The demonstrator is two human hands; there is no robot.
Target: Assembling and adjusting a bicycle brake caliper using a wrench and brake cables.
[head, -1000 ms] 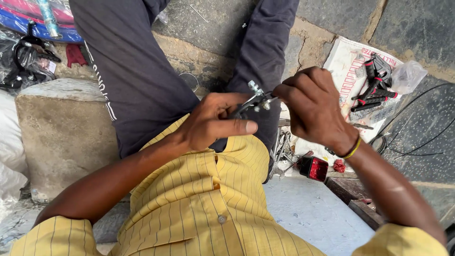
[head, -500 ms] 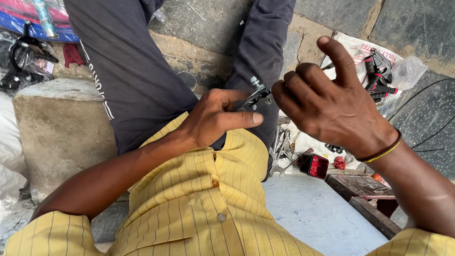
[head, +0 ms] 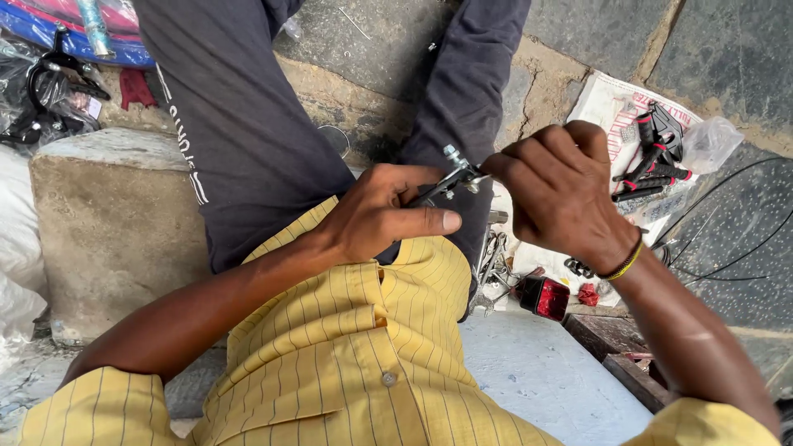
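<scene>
Both hands on a small metal part.
Left hand (head: 376, 219) grips the metal part (head: 450, 177); right hand (head: 557, 194) pinches its tip.

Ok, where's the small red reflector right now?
In the head view the red reflector lies low on the right, under the right hand, at the edge of the newspaper.

right hand (head: 562, 198) closed back onto metal part (head: 453, 175)

Stone block (head: 116, 223) at left, tools (head: 652, 161) on paper (head: 607, 111) at right, hands between.
</scene>
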